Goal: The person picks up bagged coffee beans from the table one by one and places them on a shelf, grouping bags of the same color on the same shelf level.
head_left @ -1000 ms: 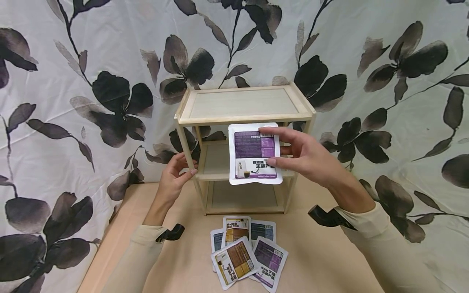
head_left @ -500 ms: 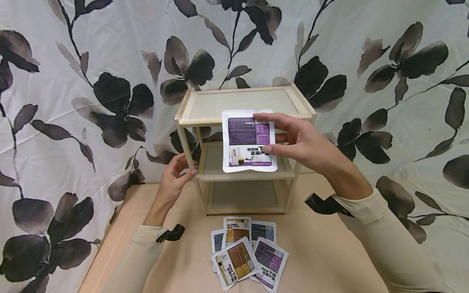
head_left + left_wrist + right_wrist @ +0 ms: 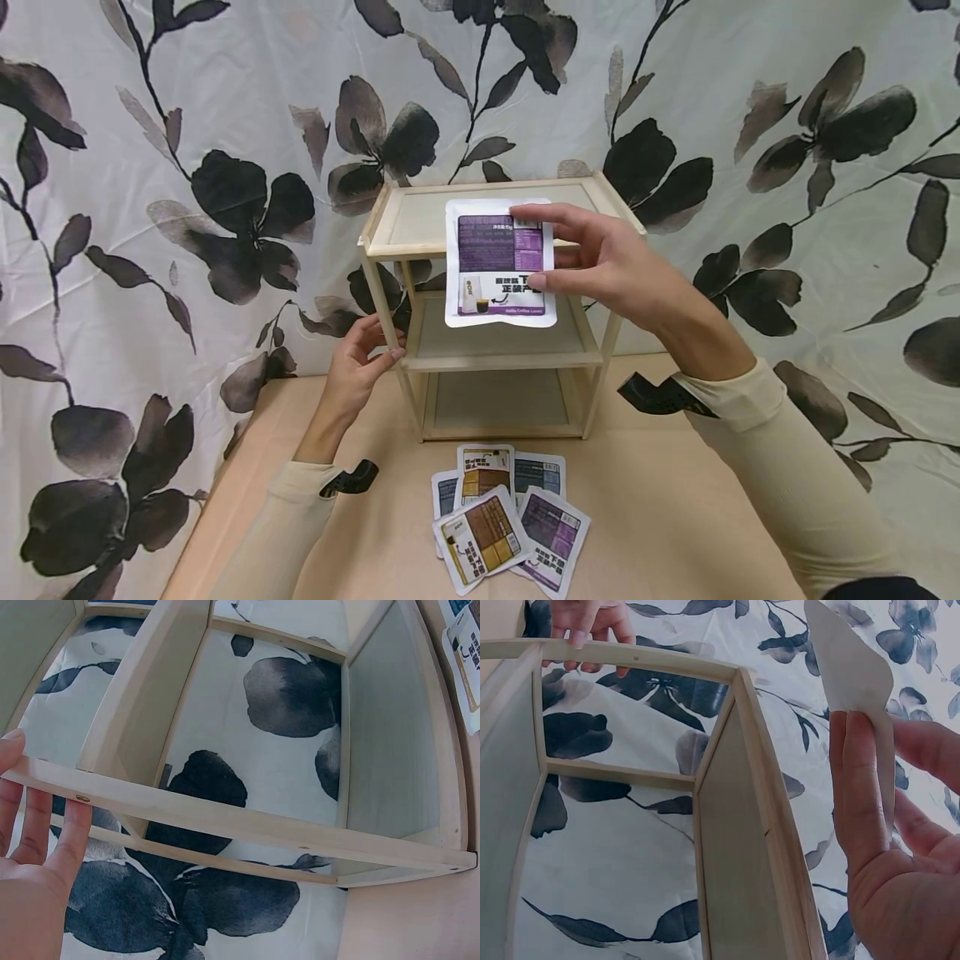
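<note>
A white-edged purple sachet (image 3: 487, 242) is pinched upright between thumb and fingers of my right hand (image 3: 622, 271), in front of the shelf's top board. The right wrist view shows this sachet (image 3: 855, 667) edge-on, thin and pale. My left hand (image 3: 352, 367) holds the front left post of a three-tier wooden shelf (image 3: 502, 362), near the middle board. In the left wrist view the thumb lies on one side of that post (image 3: 202, 810) and fingers reach behind it.
Several sachets overlap in a pile (image 3: 480, 537) on the peach-coloured table (image 3: 645, 517) before the shelf: brown-yellow, purple and dark blue ones. A white cloth with dark flowers (image 3: 247, 83) hangs close behind the shelf.
My right hand has raised the sachet and shifted it slightly left, from before the middle tier to the top board's level. The left hand stays on the post.
</note>
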The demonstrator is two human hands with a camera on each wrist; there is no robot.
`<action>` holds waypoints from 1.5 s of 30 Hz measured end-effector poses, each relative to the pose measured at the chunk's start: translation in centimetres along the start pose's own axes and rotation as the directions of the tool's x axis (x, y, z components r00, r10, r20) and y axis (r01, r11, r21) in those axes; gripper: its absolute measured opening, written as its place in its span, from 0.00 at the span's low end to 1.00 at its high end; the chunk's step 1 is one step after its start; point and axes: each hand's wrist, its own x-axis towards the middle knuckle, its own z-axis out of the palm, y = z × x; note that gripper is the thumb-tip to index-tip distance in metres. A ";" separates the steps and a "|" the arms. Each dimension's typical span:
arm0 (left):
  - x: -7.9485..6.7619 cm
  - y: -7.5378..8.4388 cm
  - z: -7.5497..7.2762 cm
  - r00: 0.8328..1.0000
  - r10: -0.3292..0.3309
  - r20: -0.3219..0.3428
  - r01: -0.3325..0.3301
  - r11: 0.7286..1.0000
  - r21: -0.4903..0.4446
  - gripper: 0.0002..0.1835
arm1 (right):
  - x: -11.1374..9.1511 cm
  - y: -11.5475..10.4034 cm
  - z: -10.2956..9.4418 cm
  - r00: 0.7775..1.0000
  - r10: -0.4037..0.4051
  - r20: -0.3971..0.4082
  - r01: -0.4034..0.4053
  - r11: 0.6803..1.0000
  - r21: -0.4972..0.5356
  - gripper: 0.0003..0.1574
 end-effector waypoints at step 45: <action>-0.2 0.1 0.1 1.000 -0.008 -0.006 0.008 1.000 0.008 0.29 | 7.7 -1.3 -1.2 0.982 0.186 -0.029 -0.182 0.976 0.118 0.48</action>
